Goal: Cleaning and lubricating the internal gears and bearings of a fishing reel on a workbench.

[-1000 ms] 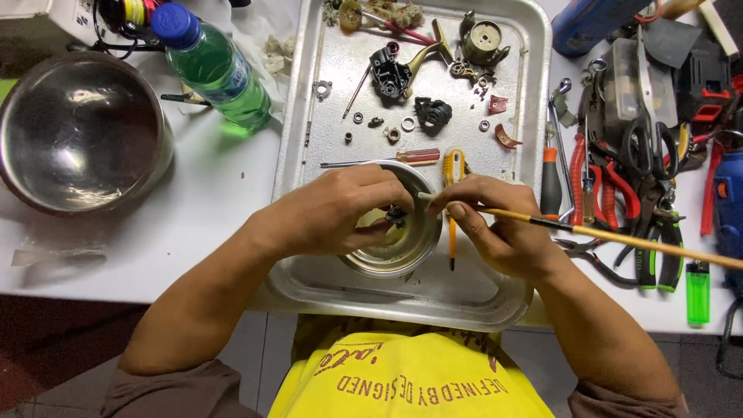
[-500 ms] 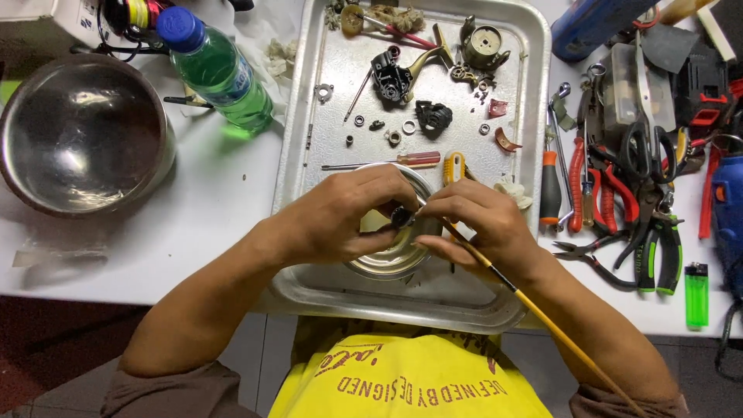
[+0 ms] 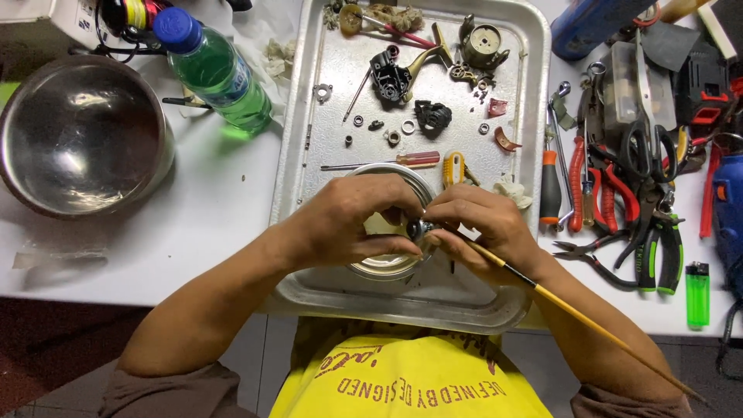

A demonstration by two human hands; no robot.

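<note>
At the lower middle of the frame, the left hand pinches a small dark metal part between thumb and fingertips, holding it above a shallow round tin that sits in the near end of a metal tray. The right hand meets it from the right, fingers closed around a thin yellow-handled brush whose tip touches the part and whose handle slants to the lower right. Farther up the tray lie a red-handled screwdriver and scattered dark parts. A steel bowl and green bottle stand upper left; pliers lie right.
</note>
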